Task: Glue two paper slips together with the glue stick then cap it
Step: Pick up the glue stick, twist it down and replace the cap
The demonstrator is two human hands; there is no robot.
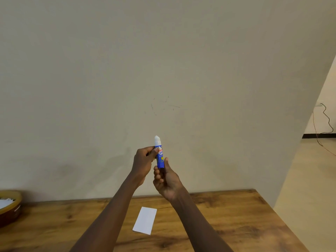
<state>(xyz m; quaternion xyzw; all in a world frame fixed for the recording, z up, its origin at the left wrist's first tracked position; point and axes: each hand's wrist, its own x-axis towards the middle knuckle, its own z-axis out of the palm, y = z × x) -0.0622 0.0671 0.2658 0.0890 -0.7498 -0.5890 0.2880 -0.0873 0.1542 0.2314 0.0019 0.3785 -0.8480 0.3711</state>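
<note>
I hold a blue glue stick [160,155] upright in front of the wall, well above the table. Its white glue tip points up and is bare; no cap shows on it. My left hand [143,164] pinches the upper part of the tube between thumb and fingers. My right hand [166,180] grips the tube's bottom end from below. A white paper slip [145,220] lies flat on the wooden table [236,224] beneath my forearms. Whether it is one slip or two stacked I cannot tell. The cap is not visible; my left hand's curled fingers may hide it.
A round brown bowl [11,206] holding white paper pieces stands at the table's far left edge. A plain wall rises right behind the table. To the right the table ends and open floor shows, with a cable [327,119] along the far wall.
</note>
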